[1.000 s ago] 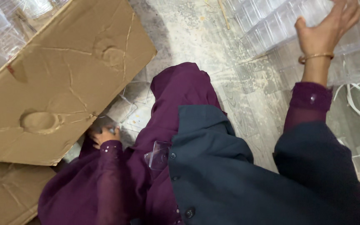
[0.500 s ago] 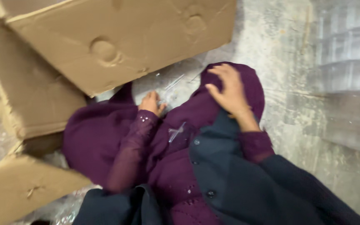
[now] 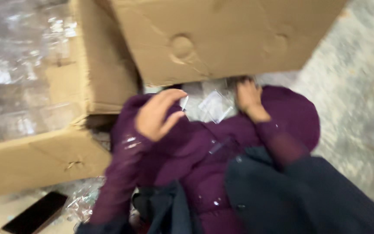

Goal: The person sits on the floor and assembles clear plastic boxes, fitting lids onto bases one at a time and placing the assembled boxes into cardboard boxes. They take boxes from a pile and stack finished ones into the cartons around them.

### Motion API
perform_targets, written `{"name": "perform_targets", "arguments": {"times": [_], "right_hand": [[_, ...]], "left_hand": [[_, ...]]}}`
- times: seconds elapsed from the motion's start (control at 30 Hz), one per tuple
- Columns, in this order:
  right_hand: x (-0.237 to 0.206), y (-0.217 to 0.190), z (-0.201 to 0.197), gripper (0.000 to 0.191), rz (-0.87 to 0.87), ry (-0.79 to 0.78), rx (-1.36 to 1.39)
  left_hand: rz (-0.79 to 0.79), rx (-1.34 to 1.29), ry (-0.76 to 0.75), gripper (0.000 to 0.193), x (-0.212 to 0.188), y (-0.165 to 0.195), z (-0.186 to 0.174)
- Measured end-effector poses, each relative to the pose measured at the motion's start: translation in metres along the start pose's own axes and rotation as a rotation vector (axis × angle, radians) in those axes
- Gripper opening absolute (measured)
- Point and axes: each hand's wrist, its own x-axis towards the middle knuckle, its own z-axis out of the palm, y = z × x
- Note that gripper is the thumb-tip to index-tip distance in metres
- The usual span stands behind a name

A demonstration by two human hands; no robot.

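Two hands (image 3: 159,115) (image 3: 249,99) apart over a purple lap (image 3: 204,156), both in purple sleeves. Left hand raised at about 10 o'clock from the lap's middle, fingers curled loosely, nothing clamped in it; a small clear piece (image 3: 184,103) just beside the fingertips, touching or not cannot be told through the blur. Right hand at about 1 o'clock, palm down, fingers spread, tips tucked under the lower edge of the big box (image 3: 221,39); grip on anything there hidden. One clear plastic sheet (image 3: 215,106) flat between the hands, diamond-like, long axis running roughly from 8 to 2 o'clock, one corner pointing toward the right hand. Two cardboard boxes counted: the big one across 12 o'clock, overhanging the lap, and an open one (image 3: 61,130) at 9 o'clock filled with clear plastic. Little room between box edge and lap; open grey floor (image 3: 351,86) at 3 o'clock. One dark phone (image 3: 35,214) at 7 o'clock, long axis pointing about 2 o'clock, beside crumpled clear wrap (image 3: 83,199).
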Motion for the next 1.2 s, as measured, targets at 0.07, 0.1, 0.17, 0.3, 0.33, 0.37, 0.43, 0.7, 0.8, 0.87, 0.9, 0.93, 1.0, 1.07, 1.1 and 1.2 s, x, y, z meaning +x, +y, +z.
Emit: {"name": "perform_targets", "arguments": {"times": [0.07, 0.1, 0.17, 0.3, 0.33, 0.37, 0.43, 0.7, 0.8, 0.87, 0.9, 0.93, 1.0, 1.07, 1.1, 1.2], "right_hand": [[-0.026, -0.016, 0.003, 0.033, -0.006, 0.0, 0.03], [-0.036, -0.021, 0.002, 0.032, -0.023, -0.015, 0.05], [-0.048, -0.026, -0.002, 0.026, -0.116, 0.068, 0.257], [-0.031, -0.039, 0.004, 0.036, -0.012, -0.051, 1.295], [-0.023, -0.044, 0.009, 0.05, 0.103, -0.105, 1.337], [-0.016, -0.049, 0.014, 0.064, 0.221, -0.158, 1.374], [-0.01, -0.056, 0.025, 0.054, -0.044, 0.016, 0.844], [-0.018, -0.071, 0.039, 0.094, -0.523, -0.126, 0.419], [-0.025, -0.076, 0.031, 0.129, -0.545, -0.348, 0.36], [-0.028, -0.081, 0.025, 0.137, -0.464, -0.549, 0.217], [-0.029, -0.082, 0.022, 0.135, -0.451, -0.594, 0.18], [-0.029, -0.083, 0.02, 0.133, -0.436, -0.634, 0.145], [-0.034, -0.085, 0.016, 0.13, -0.448, -0.638, 0.128], [-0.035, -0.088, 0.01, 0.127, -0.504, -0.539, 0.157], [-0.037, -0.087, 0.004, 0.125, -0.537, -0.453, 0.225], [-0.042, -0.086, -0.025, 0.12, -0.557, -0.24, 0.406]], "left_hand": [[-0.19, -0.068, 0.152, 0.06, -0.017, -0.011, -0.062], [-0.235, 0.003, 0.245, 0.06, -0.022, -0.026, -0.09], [-0.392, 0.253, 0.29, 0.06, -0.035, -0.071, -0.145], [-0.879, 0.451, -0.114, 0.059, -0.047, -0.21, -0.201], [-0.964, 0.43, -0.259, 0.066, -0.045, -0.247, -0.2], [-1.012, 0.433, -0.356, 0.072, -0.042, -0.279, -0.188], [-1.004, 0.501, -0.582, 0.082, -0.038, -0.33, -0.177], [-1.045, 0.114, -0.823, 0.077, -0.028, -0.389, -0.106], [-1.158, -0.003, -0.879, 0.072, -0.048, -0.382, -0.099], [-1.095, 0.023, -0.97, 0.069, -0.05, -0.37, -0.104], [-0.991, 0.071, -1.036, 0.06, -0.045, -0.363, -0.112], [-0.986, 0.098, -0.972, 0.057, -0.035, -0.356, -0.124], [-0.98, 0.139, -0.857, 0.051, -0.009, -0.337, -0.16], [-1.28, 0.177, -0.53, 0.041, 0.002, -0.307, -0.207], [-1.109, 0.054, -0.417, 0.039, 0.002, -0.288, -0.232], [-0.612, -0.634, 0.135, 0.021, -0.021, -0.215, -0.273]]}}
